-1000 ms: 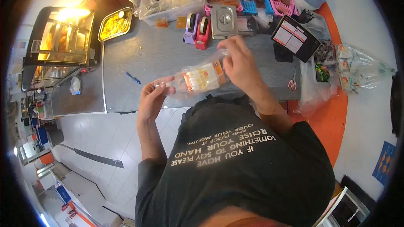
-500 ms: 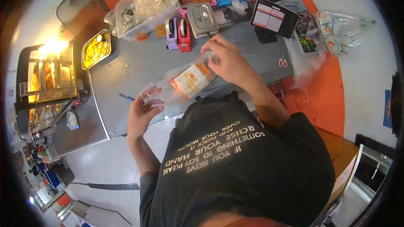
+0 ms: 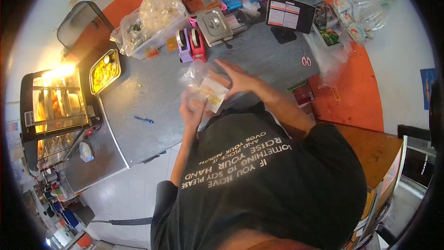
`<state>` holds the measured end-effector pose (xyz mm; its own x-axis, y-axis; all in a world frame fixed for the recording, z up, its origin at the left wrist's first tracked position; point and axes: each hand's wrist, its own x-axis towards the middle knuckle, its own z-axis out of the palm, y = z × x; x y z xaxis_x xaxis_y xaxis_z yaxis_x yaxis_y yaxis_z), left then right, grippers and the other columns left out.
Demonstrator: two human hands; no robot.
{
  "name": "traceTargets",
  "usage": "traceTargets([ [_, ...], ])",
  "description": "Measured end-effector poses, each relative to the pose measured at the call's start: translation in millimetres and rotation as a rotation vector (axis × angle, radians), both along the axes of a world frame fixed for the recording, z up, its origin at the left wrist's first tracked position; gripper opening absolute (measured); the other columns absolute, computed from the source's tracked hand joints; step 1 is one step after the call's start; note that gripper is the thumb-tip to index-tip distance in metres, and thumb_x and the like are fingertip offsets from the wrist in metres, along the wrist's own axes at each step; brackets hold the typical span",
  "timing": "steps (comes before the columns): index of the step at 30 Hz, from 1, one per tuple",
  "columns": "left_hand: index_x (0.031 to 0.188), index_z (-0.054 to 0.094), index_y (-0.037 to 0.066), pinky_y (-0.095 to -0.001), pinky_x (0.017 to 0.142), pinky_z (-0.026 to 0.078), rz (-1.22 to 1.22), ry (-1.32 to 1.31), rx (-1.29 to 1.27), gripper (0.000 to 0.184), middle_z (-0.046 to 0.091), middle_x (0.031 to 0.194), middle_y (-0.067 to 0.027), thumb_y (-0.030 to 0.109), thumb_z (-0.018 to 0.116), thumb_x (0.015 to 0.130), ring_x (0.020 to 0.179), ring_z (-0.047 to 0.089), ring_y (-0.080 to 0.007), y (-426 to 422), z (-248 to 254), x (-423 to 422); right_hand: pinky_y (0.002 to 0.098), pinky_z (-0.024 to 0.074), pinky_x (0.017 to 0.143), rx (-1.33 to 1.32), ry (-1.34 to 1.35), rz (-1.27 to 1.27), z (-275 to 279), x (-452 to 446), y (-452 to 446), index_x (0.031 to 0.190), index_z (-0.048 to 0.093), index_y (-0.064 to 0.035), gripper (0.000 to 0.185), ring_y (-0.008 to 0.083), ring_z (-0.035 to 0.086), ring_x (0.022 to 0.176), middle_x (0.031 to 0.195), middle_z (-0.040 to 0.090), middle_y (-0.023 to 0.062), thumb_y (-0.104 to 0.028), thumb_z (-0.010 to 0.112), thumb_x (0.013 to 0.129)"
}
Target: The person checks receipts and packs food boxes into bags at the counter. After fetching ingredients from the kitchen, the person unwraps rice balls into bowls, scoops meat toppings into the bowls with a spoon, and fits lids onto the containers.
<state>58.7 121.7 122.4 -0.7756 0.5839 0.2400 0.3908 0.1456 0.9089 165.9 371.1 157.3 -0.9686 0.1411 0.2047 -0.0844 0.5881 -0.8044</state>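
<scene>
A white and orange packet [image 3: 212, 93] in a clear plastic bag [image 3: 194, 75] is held over the front of the grey counter, close to the black shirt. My left hand [image 3: 193, 107] is closed round the left side of the bagged packet, its fingers partly hidden by plastic and blur. On the packet's other side, my right hand [image 3: 238, 79] has its thumb and fingers spread wide, with the packet's edge near the palm. Whether that palm touches the packet is hard to tell. The bag's loose end bulges up beyond the packet.
Purple [image 3: 183, 46] and red [image 3: 197, 45] tape dispensers stand behind the hands, beside a lidded steel container [image 3: 214, 25]. A blue pen [image 3: 144, 119] lies left, scissors [image 3: 306, 60] right. A tablet [image 3: 290, 15] stands at the back right. A food tray [image 3: 105, 71] and heated cabinet [image 3: 55, 106] are left.
The hands have come together from the bag's two ends. The bag, earlier stretched between them, is now bunched, and the packet is turned. My right hand's fingers have spread. The camera view has shifted.
</scene>
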Motion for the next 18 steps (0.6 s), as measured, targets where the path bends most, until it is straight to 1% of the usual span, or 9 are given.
traceTargets([
  [1,0.112,0.059,0.001,-0.0405,0.087,0.047,-0.102,-0.190,-0.072,0.050,0.058,0.120,-0.0192,0.008,0.078,0.066,0.109,0.055,-0.0299,6.1,-4.1,-2.8,0.0425,0.0324,0.107,-0.141,0.020,0.051,6.7,-12.2,-12.1,0.150,0.019,-0.0141,0.126,0.0340,0.043,0.130,0.140,0.044,0.0214,-0.033,0.091,0.049],
  [2,0.112,0.059,0.001,-0.0405,0.087,0.047,-0.104,-0.185,-0.072,0.050,0.058,0.120,-0.0192,0.008,0.078,0.066,0.109,0.055,-0.0299,11.5,3.8,-2.5,0.0425,0.0324,0.107,-0.140,0.025,0.049,4.2,-21.4,-21.0,0.150,0.019,-0.0141,0.126,0.0340,0.043,0.130,0.140,0.044,0.0214,-0.033,0.091,0.049],
  [4,0.085,0.062,0.000,-0.0401,0.081,0.047,-0.183,0.312,0.044,0.023,0.062,0.104,-0.0176,0.007,0.077,0.069,0.095,0.059,-0.0320,24.6,29.0,-0.8,0.0434,0.0311,0.106,0.084,-0.239,0.040,-7.1,-38.9,-32.3,0.149,0.022,-0.0137,0.119,0.0331,0.048,0.125,0.134,0.049,0.0226,-0.038,0.088,0.052],
  [6,0.098,0.060,0.001,-0.0421,0.088,0.043,-0.150,0.407,0.015,0.036,0.058,0.111,-0.0178,0.013,0.079,0.070,0.102,0.054,-0.0326,12.1,8.7,-2.5,0.0476,0.0293,0.105,0.154,-0.430,0.128,-11.7,-46.8,-23.4,0.142,0.036,-0.0128,0.103,0.0335,0.049,0.123,0.127,0.055,0.0178,-0.040,0.084,0.055],
  [8,0.126,0.048,0.001,-0.0477,0.102,0.035,0.285,0.384,0.193,0.068,0.045,0.134,-0.0202,0.028,0.080,0.071,0.127,0.040,-0.0349,3.6,-11.1,-0.9,0.0451,0.0259,0.106,0.092,-0.444,-0.043,-12.5,-37.5,-15.9,0.129,0.051,-0.0129,0.078,0.0315,0.046,0.125,0.131,0.054,0.0118,-0.037,0.082,0.062],
  [9,0.126,0.048,0.001,-0.0477,0.102,0.035,0.287,0.387,0.193,0.068,0.045,0.134,-0.0202,0.028,0.080,0.071,0.127,0.040,-0.0349,5.9,-10.3,-0.8,0.0451,0.0259,0.106,0.092,-0.441,-0.041,-8.1,-33.1,-19.5,0.129,0.051,-0.0129,0.078,0.0315,0.046,0.125,0.131,0.054,0.0118,-0.037,0.082,0.062],
  [11,0.141,0.031,0.002,-0.0494,0.113,0.019,-0.124,0.505,-0.614,0.093,0.029,0.148,-0.0207,0.042,0.077,0.071,0.142,0.018,-0.0348,17.9,-8.2,1.1,0.0481,0.0250,0.107,0.067,0.045,-0.032,5.1,-20.4,-37.7,0.117,0.061,-0.0126,0.059,0.0314,0.048,0.121,0.126,0.057,0.0115,-0.033,0.080,0.065],
  [15,0.147,0.027,0.004,-0.0465,0.117,0.009,-0.223,0.558,-0.439,0.088,0.024,0.152,-0.0209,0.046,0.067,0.080,0.145,0.013,-0.0346,62.1,-23.3,4.2,0.0474,0.0287,0.107,0.132,0.140,0.028,6.9,-25.6,-61.3,0.112,0.064,-0.0116,0.048,0.0320,0.049,0.119,0.123,0.058,0.0108,-0.027,0.078,0.068],
  [18,0.144,0.032,0.004,-0.0417,0.116,0.016,-0.192,0.406,-0.163,0.078,0.032,0.148,-0.0176,0.044,0.062,0.084,0.141,0.023,-0.0308,71.4,-20.7,3.6,0.0478,0.0320,0.105,-0.219,0.068,-0.020,8.9,-32.4,-65.0,0.108,0.059,0.0019,0.046,0.0426,0.053,0.112,0.109,0.061,0.0246,-0.014,0.072,0.067],
])
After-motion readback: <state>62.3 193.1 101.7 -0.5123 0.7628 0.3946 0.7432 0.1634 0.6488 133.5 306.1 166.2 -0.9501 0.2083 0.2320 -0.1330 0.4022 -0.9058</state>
